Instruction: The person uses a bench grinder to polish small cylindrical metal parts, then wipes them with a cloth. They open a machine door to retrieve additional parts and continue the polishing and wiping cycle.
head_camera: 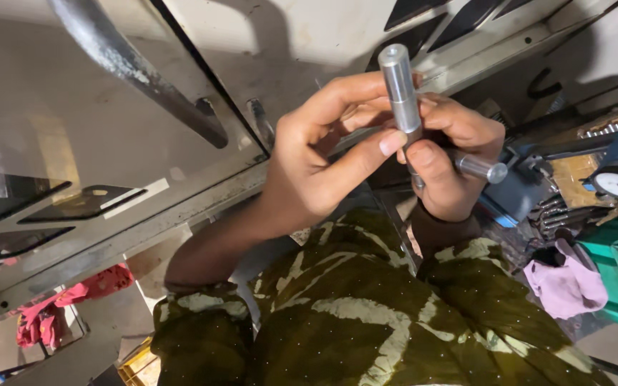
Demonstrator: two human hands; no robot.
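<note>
Close before the chest, the left hand point(316, 164) is pinching an upright steel rod point(400, 89) with closed fingers. The right hand point(452, 168) is gripping a second rod point(482, 169). Both rods are looking separate, not yet joined or set down.

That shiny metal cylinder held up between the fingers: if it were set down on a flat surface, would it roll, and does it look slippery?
Laid on its side, the metal cylinder would probably roll, since it looks round and smooth. Its polished surface suggests it could be slippery; both the left hand and right hand grip it. It looks stiff and likely heavy for its size.
</note>
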